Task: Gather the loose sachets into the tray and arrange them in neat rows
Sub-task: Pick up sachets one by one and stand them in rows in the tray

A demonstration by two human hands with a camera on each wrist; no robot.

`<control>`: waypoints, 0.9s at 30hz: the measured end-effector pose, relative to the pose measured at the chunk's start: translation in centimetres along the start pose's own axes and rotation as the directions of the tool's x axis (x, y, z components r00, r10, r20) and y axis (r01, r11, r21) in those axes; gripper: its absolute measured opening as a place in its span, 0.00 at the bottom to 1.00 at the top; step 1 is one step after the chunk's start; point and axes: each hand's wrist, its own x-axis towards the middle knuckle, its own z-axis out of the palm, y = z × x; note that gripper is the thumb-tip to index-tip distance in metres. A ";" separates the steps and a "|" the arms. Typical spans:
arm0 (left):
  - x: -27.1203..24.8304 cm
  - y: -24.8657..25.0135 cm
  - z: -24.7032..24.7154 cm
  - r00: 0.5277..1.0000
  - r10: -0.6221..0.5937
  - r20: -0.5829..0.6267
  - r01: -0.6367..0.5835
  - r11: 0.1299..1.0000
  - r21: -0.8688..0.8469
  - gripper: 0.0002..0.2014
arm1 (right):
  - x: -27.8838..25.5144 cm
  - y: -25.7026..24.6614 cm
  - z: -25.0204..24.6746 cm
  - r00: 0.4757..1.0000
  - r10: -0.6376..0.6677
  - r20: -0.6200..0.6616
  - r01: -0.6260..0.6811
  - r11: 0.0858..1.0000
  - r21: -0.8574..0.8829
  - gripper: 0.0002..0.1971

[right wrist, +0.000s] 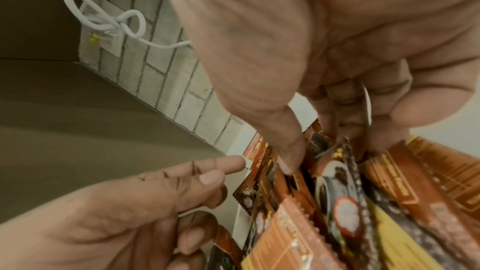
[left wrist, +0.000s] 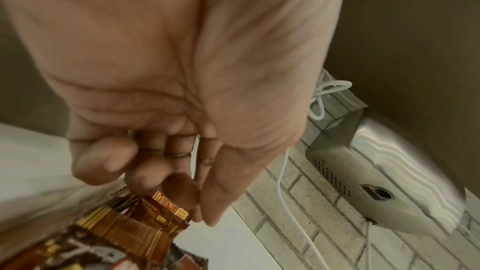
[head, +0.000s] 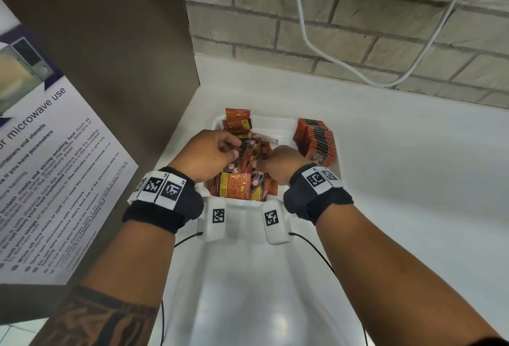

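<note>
At the far left of the head view a printed notice [head: 55, 158] about microwave use is stuck on a brown panel [head: 115, 28] that fills the upper left of the frame. Next to it, near the middle, the left hand [head: 209, 152] is over the left part of the white tray [head: 278, 125]. Its fingers are curled. In the left wrist view the thumb and fingertips [left wrist: 182, 192] are pinching the top edge of one orange-brown sachet [left wrist: 166, 213] that stands up from the pile.

In the centre of the frame the tray holds a mixed heap of loose sachets [head: 242, 186], orange, brown and yellow, which lie at different angles; some stand up at the far end of the tray.

Just to the right of the centre, the right hand [head: 281, 166] is also down in the heap. In the right wrist view its thumb and fingers [right wrist: 291, 151] are curled and pressed between the upright sachets. Whether it really grips one of them, I cannot tell.

More to the right, a neat row of sachets [head: 315, 140] stands at the right edge of the tray, packed tight one behind the other.

The tray rests on a white counter [head: 413, 180]. In the upper right, a white cable [head: 311, 40] hangs in front of a brick wall [head: 358, 28].
</note>
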 end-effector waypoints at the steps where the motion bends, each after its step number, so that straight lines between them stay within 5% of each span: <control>1: 0.0 -0.1 0.0 1.000 0.003 0.000 -0.003 1.000 -0.012 0.11 | 0.1 -0.1 0.1 1.000 0.000 0.006 0.000 1.000 -0.001 0.19; 17: 0.4 0.1 1.0 0.999 0.013 0.048 -0.013 1.000 -0.009 0.18 | -1.0 0.5 0.3 0.993 -0.036 -0.116 0.048 0.993 0.104 0.21; 27: 0.2 0.4 1.4 0.999 0.016 0.040 -0.017 1.000 0.024 0.24 | -1.9 1.8 -0.4 0.990 0.016 -0.143 0.045 0.910 0.412 0.10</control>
